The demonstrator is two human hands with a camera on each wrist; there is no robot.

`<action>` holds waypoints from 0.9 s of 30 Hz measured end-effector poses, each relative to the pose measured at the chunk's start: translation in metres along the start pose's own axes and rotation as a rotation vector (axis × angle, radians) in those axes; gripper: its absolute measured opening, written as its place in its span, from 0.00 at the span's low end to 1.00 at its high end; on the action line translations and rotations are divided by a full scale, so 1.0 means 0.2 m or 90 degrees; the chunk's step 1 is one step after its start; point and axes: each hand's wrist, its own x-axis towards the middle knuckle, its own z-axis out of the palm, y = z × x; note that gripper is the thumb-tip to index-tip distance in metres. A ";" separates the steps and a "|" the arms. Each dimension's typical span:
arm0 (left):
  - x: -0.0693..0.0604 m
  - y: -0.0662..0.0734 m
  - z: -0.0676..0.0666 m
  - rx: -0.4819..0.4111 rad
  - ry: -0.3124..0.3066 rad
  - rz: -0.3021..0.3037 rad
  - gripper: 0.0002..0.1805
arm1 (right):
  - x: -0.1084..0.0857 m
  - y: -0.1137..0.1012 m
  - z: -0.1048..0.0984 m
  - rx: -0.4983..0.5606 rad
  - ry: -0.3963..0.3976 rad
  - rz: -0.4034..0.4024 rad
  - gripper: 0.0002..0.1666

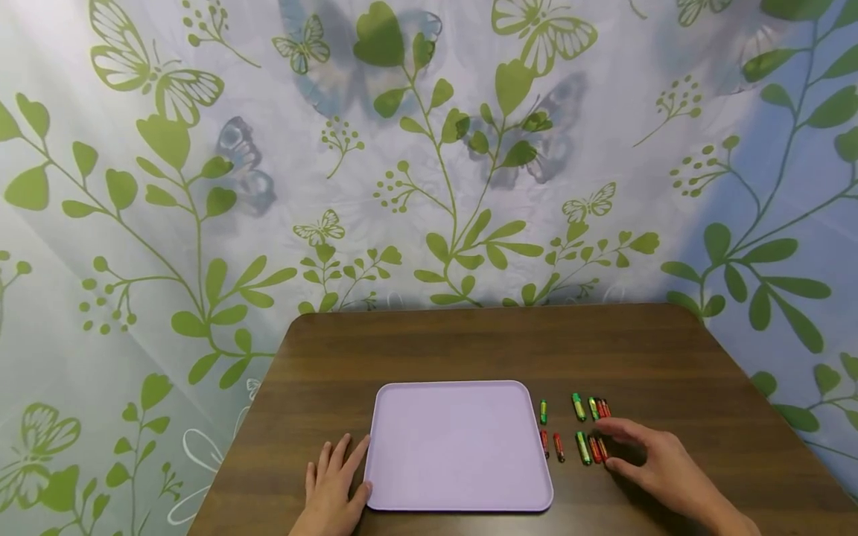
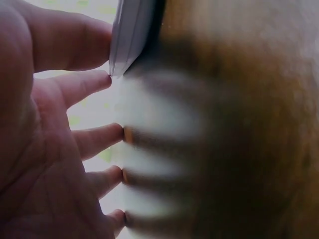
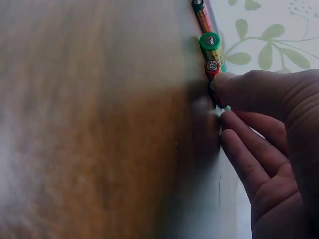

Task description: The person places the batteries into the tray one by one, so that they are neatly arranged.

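A flat lilac tray (image 1: 459, 447) lies on the table. My left hand (image 1: 333, 487) rests palm down at its left side with fingers spread, the thumb touching the tray's edge. To the right of the tray lie several green and red batteries in two rough rows. My right hand (image 1: 663, 465) is at their right end, fingers slightly bent and thumb apart. In the right wrist view its thumb (image 3: 249, 89) touches the end of a red battery (image 3: 212, 69), beside a thicker green battery (image 3: 210, 42). The index fingertip is partly hidden behind the thumb there.
The brown wooden table (image 1: 469, 342) has rounded far corners. A light curtain (image 1: 429, 149) with green leaves and butterflies hangs behind it. One green battery (image 1: 544, 412) and two red batteries (image 1: 559, 447) lie close to the tray's right edge.
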 end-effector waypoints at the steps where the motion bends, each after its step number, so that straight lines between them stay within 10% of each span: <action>1: 0.00 0.01 -0.01 -0.006 -0.011 -0.008 0.38 | 0.00 0.00 0.00 0.000 0.001 -0.002 0.36; 27: 0.00 0.04 -0.04 -0.064 -0.067 -0.065 0.38 | 0.12 -0.17 0.05 0.024 0.027 -0.061 0.36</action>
